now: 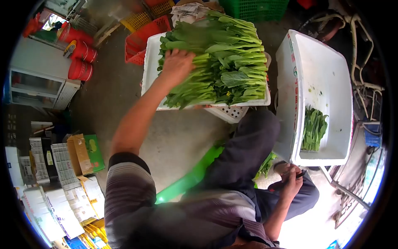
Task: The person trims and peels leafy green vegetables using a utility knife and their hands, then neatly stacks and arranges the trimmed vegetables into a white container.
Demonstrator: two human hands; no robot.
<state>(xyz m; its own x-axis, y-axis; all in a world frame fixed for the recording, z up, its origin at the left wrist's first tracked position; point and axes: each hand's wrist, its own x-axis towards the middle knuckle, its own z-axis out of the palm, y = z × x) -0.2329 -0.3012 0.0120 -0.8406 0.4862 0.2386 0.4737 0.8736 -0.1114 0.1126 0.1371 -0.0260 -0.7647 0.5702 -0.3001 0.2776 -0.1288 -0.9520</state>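
Leafy green vegetables (238,62) lie in rows on a white foam tray (151,54), their pale stems pointing right. My left hand (178,62) rests on the left part of the pile, its fingers bent over the stems and leaves; whether it grips any is hidden. Near my knee at the lower right, my right hand (292,178) is closed around a small dark object (301,174), too small to name. Beside that hand stands a deep white foam box (323,79), tilted in view, with a small bunch of greens (314,129) at its near end.
Red (134,47) and green (257,8) plastic baskets stand behind the tray. Red buckets (81,69) and a white cabinet (39,70) are at the upper left. Boxes and crates (64,164) are stacked at the left. Something green and plastic (190,174) is beside my leg.
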